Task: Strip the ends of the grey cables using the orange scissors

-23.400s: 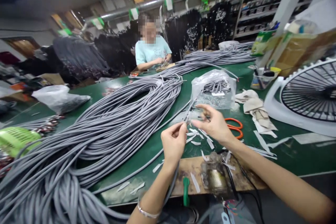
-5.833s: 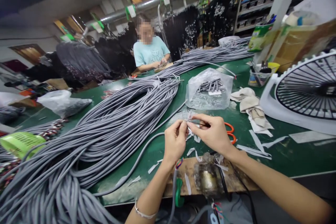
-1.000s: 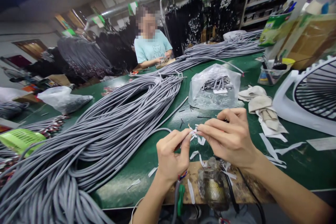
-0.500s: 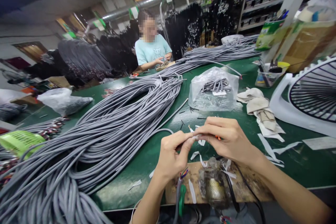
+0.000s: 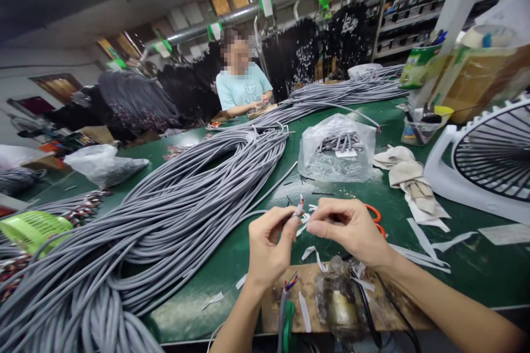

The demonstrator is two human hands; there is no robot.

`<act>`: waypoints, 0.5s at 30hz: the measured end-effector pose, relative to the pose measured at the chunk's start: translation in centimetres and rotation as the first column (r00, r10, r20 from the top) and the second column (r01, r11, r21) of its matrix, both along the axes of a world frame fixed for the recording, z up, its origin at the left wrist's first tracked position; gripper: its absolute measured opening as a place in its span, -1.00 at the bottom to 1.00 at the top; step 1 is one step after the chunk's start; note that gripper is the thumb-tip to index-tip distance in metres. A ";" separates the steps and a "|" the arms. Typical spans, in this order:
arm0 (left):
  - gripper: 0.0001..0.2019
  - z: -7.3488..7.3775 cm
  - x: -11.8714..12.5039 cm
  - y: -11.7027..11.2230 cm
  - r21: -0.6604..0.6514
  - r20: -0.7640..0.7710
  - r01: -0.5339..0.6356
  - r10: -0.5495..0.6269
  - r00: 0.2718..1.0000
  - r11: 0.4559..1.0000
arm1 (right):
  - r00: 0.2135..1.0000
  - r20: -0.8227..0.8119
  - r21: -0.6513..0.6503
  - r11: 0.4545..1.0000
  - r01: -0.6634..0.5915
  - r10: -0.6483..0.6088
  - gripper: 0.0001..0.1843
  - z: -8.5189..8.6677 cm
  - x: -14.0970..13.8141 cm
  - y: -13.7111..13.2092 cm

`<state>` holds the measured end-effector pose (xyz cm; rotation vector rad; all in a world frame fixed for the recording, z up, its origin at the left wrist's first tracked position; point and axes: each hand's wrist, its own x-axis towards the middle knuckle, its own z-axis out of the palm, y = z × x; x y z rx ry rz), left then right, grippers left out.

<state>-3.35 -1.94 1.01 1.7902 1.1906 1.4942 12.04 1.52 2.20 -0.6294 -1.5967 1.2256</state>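
My left hand (image 5: 271, 240) pinches a cable end (image 5: 300, 208) between thumb and forefinger. White wrapping and a little orange-red show at its upright tip. To its right, my right hand (image 5: 350, 226) is closed in a pinch, a small gap away from the cable end; whatever its fingertips hold, if anything, is hidden. Orange-handled scissors (image 5: 377, 222) lie partly behind my right hand. White strips (image 5: 308, 253) are scattered on the table around both hands. Below them, a wooden board (image 5: 397, 298) carries a tape-wrapped metal block (image 5: 342, 303).
A large coil of grey cables (image 5: 194, 193) covers the left of the green table. A clear bag (image 5: 364, 160) of short grey pieces, a cloth (image 5: 403, 168) and a white fan (image 5: 441, 171) stand around the right side. A co-worker (image 5: 244, 88) sits across the table.
My hands have come apart from where they met at the cable end. The cable tip now points up in my left hand, and the orange scissor handles show more.
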 end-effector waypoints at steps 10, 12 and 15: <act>-0.81 -0.3 0.1 0.2 0.045 -0.159 0.065 -0.057 0.986 0.997 | 0.971 0.174 0.331 0.938 0.098 -0.163 -0.89 0.5 1.0 0.7; -0.80 -0.2 0.1 0.2 0.039 -0.152 0.046 -0.040 0.987 0.998 | 0.951 0.156 0.368 0.909 0.197 -0.269 -0.88 0.5 0.9 0.6; -0.79 -0.1 0.2 0.3 0.027 -0.115 0.016 -0.013 0.993 0.999 | 0.926 0.151 0.444 0.861 0.248 -0.345 -0.88 0.4 0.8 0.2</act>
